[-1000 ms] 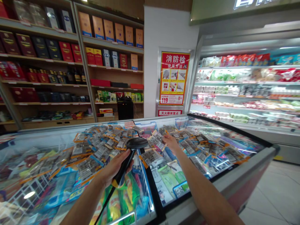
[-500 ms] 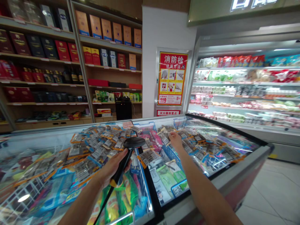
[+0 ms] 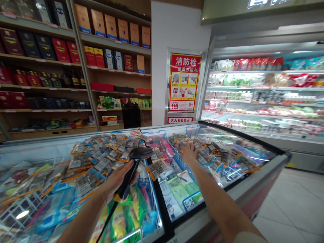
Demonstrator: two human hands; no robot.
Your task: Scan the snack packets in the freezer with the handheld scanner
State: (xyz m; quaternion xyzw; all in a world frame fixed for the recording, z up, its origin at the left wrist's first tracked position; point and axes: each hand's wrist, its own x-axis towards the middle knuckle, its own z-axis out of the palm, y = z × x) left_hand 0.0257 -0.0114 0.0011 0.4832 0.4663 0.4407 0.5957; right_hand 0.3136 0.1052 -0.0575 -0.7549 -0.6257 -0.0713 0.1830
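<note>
My left hand [image 3: 116, 180] is wrapped round the handle of a black barcode scanner [image 3: 140, 153], its head pointing away from me and its cord trailing down toward me. Farther off on the right, my right hand [image 3: 189, 155] reaches over small snack packets [image 3: 215, 156] with orange and blue edges, fingers spread. It seems to touch the packets there, with nothing visibly gripped. A larger heap of similar packets [image 3: 101, 158] lies on the freezer's glass top, left of the scanner. One packet [image 3: 159, 167] rests on the glass between my hands.
The chest freezer [image 3: 255, 173] has a pale rim and dark glass frames, with wire baskets and bagged goods inside. Shelves of boxed goods [image 3: 111, 40] stand behind on the left. A fire hydrant poster [image 3: 184, 82] hangs on the pillar. A lit open fridge [image 3: 265, 89] stands at the right.
My right hand has gone from pinching a packet to spread fingers over the right-hand packets. The left hand still holds the scanner. The view has shifted slightly.
</note>
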